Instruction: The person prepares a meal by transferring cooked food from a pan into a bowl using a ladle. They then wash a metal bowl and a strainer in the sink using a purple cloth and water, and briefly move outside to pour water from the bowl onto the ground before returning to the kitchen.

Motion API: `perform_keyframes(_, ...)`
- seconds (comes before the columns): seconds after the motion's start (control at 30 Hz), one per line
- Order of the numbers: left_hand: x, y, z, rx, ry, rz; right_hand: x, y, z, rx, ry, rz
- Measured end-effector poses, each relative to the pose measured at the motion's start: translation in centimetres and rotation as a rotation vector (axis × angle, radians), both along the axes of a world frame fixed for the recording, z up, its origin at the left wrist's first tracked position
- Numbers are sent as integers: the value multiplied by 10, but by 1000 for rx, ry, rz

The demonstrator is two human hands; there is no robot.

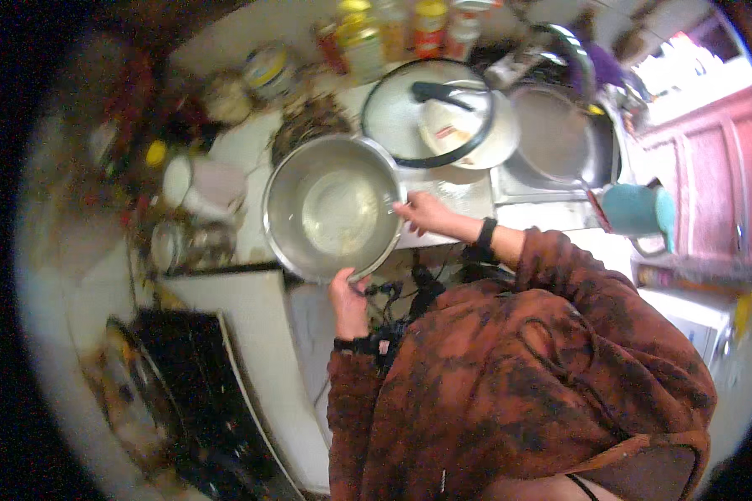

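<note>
A wide metal pot (341,210), open at the top with a pale, shiny bottom, is held over the edge of the white counter. My left hand (349,300) grips its near rim, thumb on top. At the right side of the rim, my right hand (427,213) has its fingers closed on the edge. Just beyond the pot, a glass lid (391,113) with a black rim and handle overlaps a white bowl (504,134). Whether liquid lies in the pot cannot be told.
A metal sink (551,141) with a curved faucet (570,47) is at the right, near a teal pitcher (630,210). Bottles (360,47) line the back. Jars (169,244) and a white container (210,185) stand left, above a black stovetop (194,376).
</note>
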State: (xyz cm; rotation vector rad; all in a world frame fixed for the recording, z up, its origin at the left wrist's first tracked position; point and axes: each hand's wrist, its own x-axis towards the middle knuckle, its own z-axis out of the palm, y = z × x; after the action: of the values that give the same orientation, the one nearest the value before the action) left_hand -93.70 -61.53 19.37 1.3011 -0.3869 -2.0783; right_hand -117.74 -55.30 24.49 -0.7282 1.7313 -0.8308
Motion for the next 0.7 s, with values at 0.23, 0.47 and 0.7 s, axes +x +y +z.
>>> perform_keyframes(0.23,-27,21,-4,24,-57,-181,-35,66,8,-61,207,70)
perform_keyframes(0.47,-41,27,-1,14,64,-91,-123,152,10,-22,433,-211)
perform_keyframes(0.7,-51,38,17,-104,-34,-100,-249,196,49,43,450,-600)
